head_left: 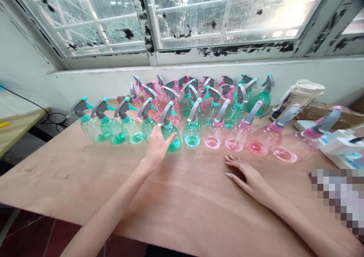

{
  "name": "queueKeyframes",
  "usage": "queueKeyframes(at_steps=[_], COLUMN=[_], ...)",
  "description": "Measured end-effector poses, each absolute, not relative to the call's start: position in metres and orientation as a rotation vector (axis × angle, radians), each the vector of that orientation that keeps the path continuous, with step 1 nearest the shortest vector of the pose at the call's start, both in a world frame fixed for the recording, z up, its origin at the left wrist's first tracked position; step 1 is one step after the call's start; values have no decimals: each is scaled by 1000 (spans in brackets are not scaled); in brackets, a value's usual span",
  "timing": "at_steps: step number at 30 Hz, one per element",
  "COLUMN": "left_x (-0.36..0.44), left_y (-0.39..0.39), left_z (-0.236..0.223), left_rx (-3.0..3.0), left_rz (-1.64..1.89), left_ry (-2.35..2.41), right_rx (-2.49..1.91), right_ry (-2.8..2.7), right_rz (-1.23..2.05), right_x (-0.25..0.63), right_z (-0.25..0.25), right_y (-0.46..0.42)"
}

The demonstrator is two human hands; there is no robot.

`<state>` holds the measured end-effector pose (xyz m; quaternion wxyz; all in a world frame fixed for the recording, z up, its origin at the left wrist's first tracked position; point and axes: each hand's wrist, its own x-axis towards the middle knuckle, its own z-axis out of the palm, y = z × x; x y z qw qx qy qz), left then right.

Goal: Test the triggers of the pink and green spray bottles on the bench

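Several clear spray bottles with grey triggers stand in rows along the back of a wooden table. The teal ones are on the left, the pink ones on the right. My left hand reaches forward and its fingers curl around the side of a teal spray bottle in the front row. My right hand lies flat on the tabletop, fingers stretched out and holding nothing, just in front of a pink spray bottle.
A white lidded cup lies tilted at the back right beside white boxes. A window and a white wall rise behind the bottles. Another table stands to the left with black cables.
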<state>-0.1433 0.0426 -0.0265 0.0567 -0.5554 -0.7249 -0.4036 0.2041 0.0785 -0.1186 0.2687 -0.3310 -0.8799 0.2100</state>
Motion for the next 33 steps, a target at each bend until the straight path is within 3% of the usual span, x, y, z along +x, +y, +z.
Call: queueKeyframes(at_steps=[16, 24, 33], left_x=[-82, -64, -79], left_y=[-71, -70, -36], left_z=[-37, -35, 1], left_rx=[-1960, -2122, -2468], left_rz=[-1232, -1388, -1639], left_ry=[-2126, -2154, -2043], right_rx=[-875, -865, -876], right_ry=[-2371, -2377, -2382], right_rz=[588, 597, 593], right_x=[205, 204, 205], right_z=[-116, -115, -117], right_y=[81, 82, 82])
